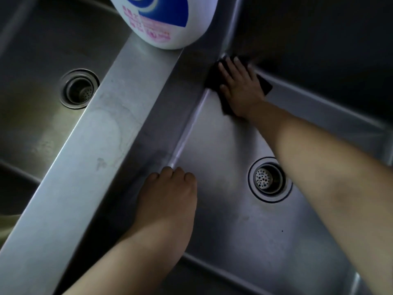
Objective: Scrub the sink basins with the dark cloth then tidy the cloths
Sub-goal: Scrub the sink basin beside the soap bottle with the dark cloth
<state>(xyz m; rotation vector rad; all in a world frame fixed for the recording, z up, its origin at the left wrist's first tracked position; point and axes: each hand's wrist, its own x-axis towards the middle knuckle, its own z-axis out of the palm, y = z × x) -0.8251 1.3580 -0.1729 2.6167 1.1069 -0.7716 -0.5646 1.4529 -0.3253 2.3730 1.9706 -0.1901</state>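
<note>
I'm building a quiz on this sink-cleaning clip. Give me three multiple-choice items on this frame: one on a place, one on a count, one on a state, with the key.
1. Where does the white bottle stand?
A. in the left basin
B. on the divider between the basins
C. in the right basin

2. How many drains show?
A. one
B. two
C. three

3. What is the right hand doing?
A. pressing the dark cloth flat into the right basin's far corner
B. hanging free of any cloth
C. gripping the bottle

Key:
1 B, its base sits on the divider.
2 B, one drain in the left basin, one in the right basin.
3 A, fingers are spread over the cloth; the left hand holds nothing and rests with fingers curled at the basin's left edge.
</note>
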